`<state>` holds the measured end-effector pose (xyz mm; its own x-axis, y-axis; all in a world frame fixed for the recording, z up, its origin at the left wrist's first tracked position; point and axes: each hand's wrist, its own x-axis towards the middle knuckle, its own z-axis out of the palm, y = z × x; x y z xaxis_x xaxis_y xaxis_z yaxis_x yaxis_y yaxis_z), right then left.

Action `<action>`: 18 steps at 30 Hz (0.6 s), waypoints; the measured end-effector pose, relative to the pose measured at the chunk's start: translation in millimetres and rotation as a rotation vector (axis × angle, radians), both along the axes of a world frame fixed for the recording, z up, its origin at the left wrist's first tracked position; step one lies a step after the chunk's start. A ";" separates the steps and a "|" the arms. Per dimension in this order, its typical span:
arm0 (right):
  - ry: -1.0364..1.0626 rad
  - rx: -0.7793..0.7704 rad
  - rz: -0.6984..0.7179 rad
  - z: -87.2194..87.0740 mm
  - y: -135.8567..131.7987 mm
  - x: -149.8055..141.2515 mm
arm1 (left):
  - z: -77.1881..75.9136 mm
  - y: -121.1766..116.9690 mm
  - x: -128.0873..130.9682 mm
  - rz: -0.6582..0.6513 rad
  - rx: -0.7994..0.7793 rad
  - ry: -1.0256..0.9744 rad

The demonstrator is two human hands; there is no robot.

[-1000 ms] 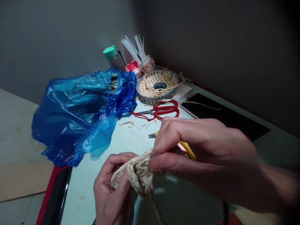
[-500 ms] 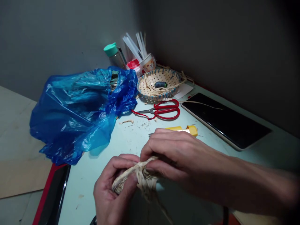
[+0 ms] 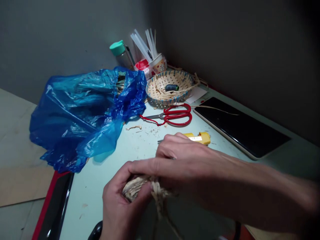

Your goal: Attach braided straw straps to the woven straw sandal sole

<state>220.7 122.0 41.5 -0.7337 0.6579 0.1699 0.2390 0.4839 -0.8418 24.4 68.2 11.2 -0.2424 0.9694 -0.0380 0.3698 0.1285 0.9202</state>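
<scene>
My left hand (image 3: pixel 122 200) is closed around a small coiled woven straw piece (image 3: pixel 136 187), with the thumb pressed on its near side. Over the piece's top lies my right hand (image 3: pixel 185 163), its index finger stretched across to the left hand's fingers and its other fingers curled. The right fingertips and thumb are mostly hidden, but the hand grips the piece's right part. Loose straw strands (image 3: pixel 160 200) hang below it. Just beyond the right knuckles rests a yellow-handled tool (image 3: pixel 203 138) with a thin metal tip.
Red-handled scissors (image 3: pixel 178 115) lie mid-table. Behind them a woven basket (image 3: pixel 160 98) holds a dark thread spool (image 3: pixel 171 87) and straw strips. At left is a blue plastic bag (image 3: pixel 67 113); at right, a black-screened tablet (image 3: pixel 245 128). A green-capped bottle (image 3: pixel 117 48) and a cup of white sticks (image 3: pixel 158 63) stand behind.
My right hand has shifted, its index finger now reaching left over the piece instead of pinching the rim. The woven piece has tilted in my left hand.
</scene>
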 end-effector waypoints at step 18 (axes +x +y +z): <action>-0.136 0.263 0.248 -6.8 7.0 -3.5 | 5.3 10.1 -11.8 -0.238 -0.348 -0.494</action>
